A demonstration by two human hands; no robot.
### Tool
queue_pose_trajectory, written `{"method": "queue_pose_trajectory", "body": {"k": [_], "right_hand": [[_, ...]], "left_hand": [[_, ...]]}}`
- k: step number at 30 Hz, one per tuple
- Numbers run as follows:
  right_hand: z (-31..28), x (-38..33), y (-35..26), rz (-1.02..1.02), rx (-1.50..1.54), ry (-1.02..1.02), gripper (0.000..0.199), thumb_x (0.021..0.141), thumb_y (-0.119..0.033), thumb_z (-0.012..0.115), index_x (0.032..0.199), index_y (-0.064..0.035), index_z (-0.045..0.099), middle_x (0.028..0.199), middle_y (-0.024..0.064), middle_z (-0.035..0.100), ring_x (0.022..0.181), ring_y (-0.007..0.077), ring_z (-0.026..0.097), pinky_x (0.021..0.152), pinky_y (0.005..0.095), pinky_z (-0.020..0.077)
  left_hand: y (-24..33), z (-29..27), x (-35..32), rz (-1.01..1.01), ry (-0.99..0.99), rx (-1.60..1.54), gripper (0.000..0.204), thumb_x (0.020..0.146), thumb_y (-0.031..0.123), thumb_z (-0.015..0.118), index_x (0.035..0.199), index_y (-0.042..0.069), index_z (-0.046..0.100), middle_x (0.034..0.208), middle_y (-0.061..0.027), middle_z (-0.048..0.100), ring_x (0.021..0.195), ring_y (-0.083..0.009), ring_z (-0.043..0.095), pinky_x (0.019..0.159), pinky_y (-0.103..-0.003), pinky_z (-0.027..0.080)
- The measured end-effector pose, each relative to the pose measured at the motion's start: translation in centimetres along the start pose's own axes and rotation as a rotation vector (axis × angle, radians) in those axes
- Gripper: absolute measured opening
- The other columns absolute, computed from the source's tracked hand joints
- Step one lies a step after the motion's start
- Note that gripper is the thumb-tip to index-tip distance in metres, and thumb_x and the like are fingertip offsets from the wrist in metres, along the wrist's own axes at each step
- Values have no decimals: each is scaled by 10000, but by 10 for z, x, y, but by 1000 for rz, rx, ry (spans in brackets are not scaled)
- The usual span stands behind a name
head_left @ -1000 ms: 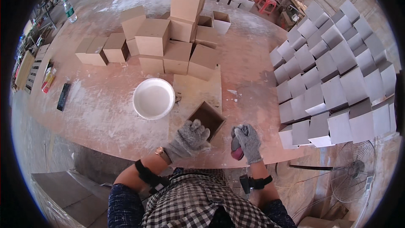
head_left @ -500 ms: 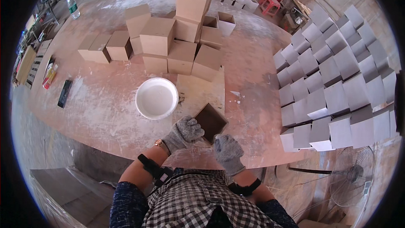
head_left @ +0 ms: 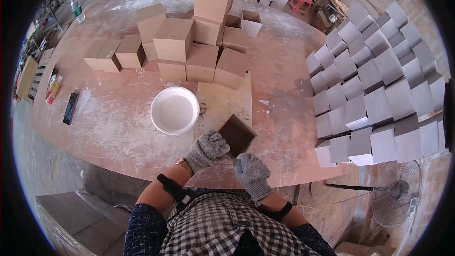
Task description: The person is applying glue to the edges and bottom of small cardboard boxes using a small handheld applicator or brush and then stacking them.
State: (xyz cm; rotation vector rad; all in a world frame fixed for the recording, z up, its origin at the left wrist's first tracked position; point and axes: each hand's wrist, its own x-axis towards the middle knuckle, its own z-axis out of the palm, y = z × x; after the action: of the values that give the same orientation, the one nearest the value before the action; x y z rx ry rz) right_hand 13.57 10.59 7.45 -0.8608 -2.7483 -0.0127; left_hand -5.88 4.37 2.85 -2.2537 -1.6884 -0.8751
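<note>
A square brown box (head_left: 239, 135) stands in front of me, its open top facing up and its dark inside showing. My left hand (head_left: 208, 148), in a grey knitted glove, is closed on the box's left wall. My right hand (head_left: 252, 174), gloved the same way, is curled closed just off the box's near corner. Whatever its fingers hold, if anything, is hidden. A white round tub (head_left: 154, 118) of whitish paste or liquid sits left of the box, beyond my left hand. Beneath lies a pale board (head_left: 227, 99) on the reddish table (head_left: 279, 142).
Brown boxes (head_left: 173, 38) are piled at the table's far side. White boxes (head_left: 374, 76) stand in tall stacks on the right. A black elongated object (head_left: 70, 109) and a plastic bottle (head_left: 77, 10) lie or stand at the left. A fan (head_left: 395, 190) is at lower right.
My right hand has shifted slightly left and down along the box's near corner. The left hand keeps its hold on the box. The whole view has turned a little.
</note>
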Motion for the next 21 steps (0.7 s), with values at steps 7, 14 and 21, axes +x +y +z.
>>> {"method": "queue_pose_trajectory", "body": {"k": [7,14,21], "right_hand": [[13,32,55,70,347,54,151,876,-248,569,838,-104,549,667,121,554,576,298,578,540,404,472],[15,40,22,173,53,73,130,864,-251,571,886,-123,583,671,125,559,578,311,578,526,408,471],[8,4,6,160,631,104,61,872,-170,593,864,-112,577,670,130,580,575,276,597,491,377,465]], "left_hand": [[-1,4,2,10,12,25,249,583,311,649,768,164,572,719,-8,499,752,-225,516,714,-377,440],[-3,11,-4,2,-16,31,241,583,296,649,766,160,571,713,-11,498,747,-226,516,711,-376,437],[3,2,-4,-18,-2,53,202,645,327,647,753,183,555,721,5,510,762,-204,509,766,-366,424]]}}
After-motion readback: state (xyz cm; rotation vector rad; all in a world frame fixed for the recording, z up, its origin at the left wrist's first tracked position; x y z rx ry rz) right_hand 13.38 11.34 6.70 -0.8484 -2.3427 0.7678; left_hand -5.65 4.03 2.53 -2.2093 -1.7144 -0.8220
